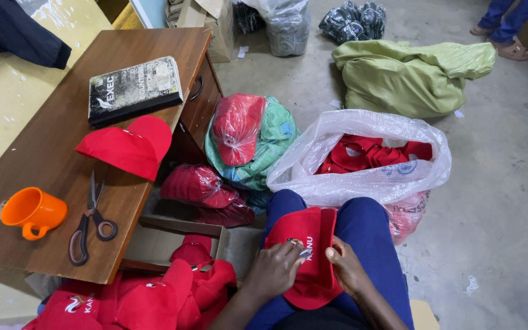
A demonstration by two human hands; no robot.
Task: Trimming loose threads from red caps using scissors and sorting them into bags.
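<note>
1. While both hands rest on the person's lap, a red cap (305, 256) lies flattened across the blue-trousered thighs.
2. Left hand (274, 269) presses on the cap's front, fingers curled, its grip closed on the fabric.
3. Right hand (344, 267) pinches the cap's right edge, its grip narrow.
4. One wooden surface (44, 171) at the left carries one orange mug (33, 211), one pair of scissors (90, 220), one dark book (134, 89) and one more red cap (126, 146).
5. One clear plastic bag (362, 177) of red caps stands just beyond the knees.
</note>
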